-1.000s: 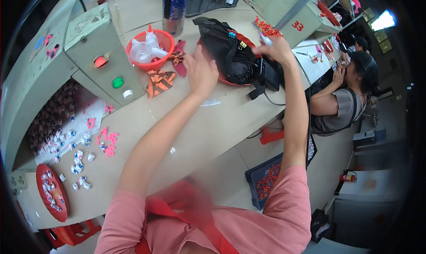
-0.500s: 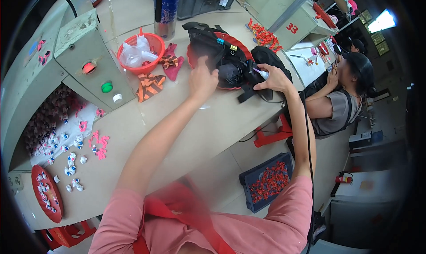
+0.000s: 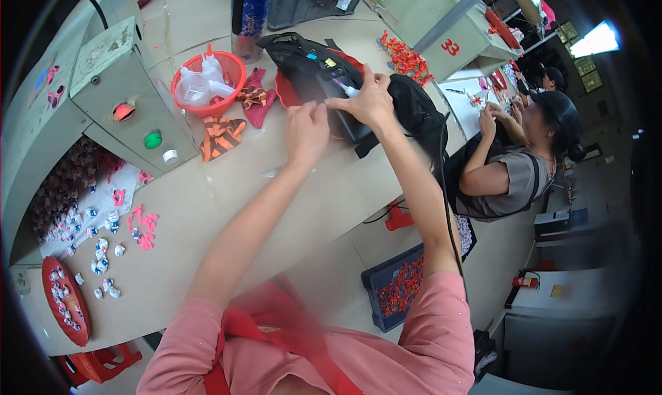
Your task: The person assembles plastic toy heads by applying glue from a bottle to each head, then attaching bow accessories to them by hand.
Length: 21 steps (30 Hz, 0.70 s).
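A black bag with mesh fabric (image 3: pixel 286 48) and small coloured binder clips lies in and over a red tray (image 3: pixel 285 90) on the table. At its near side, my left hand (image 3: pixel 308 129) has bent fingers drawn together. Blur hides what they pinch, if anything. My right hand (image 3: pixel 372 105) reaches over the bag, its thumb stretched toward my left fingertips. Between that thumb and fingers sits a small white tube (image 3: pixel 347 87) with a purple tip. Beneath the hands is a smooth black surface (image 3: pixel 353 127), partly covered.
Left of the bag stand a red basket (image 3: pixel 236 69) of clear plastic containers, folded cloth pieces (image 3: pixel 222 138) and a tall bottle (image 3: pixel 248 22). Small white figures (image 3: pixel 101 257) and pink pieces lie farther left. A person (image 3: pixel 520 153) sits at the right. A cable hangs beside my right arm.
My right hand has moved left with the white tube, close to my left hand. The left hand has shifted slightly down, and the bag's top part has moved left.
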Each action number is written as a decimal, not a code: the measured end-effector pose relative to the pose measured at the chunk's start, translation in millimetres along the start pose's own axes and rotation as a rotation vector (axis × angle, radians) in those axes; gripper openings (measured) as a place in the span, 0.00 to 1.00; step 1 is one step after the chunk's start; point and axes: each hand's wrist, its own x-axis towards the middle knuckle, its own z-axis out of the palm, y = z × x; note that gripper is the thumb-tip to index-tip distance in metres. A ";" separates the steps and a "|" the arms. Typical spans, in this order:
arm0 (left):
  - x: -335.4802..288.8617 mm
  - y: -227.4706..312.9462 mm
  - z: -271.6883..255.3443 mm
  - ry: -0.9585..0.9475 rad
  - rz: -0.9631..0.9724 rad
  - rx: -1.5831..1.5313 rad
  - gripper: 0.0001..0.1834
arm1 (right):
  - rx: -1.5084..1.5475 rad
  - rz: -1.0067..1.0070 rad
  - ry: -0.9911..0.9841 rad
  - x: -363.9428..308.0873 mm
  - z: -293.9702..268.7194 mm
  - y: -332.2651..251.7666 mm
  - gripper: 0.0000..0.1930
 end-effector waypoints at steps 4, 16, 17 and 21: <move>-10.0 -2.2 -12.0 0.050 -0.094 -0.156 0.23 | 0.490 0.132 -0.377 20.4 -14.7 31.2 0.48; 13.1 10.5 25.5 -0.154 -0.153 0.139 0.42 | 0.253 0.231 0.481 -11.9 28.1 36.3 0.12; 12.5 11.8 25.8 -0.119 -0.288 0.044 0.41 | 0.246 0.236 0.562 -16.9 32.4 35.7 0.12; 10.6 20.5 19.7 -0.180 -0.111 -0.041 0.25 | 0.337 0.249 0.757 -24.6 41.5 37.2 0.11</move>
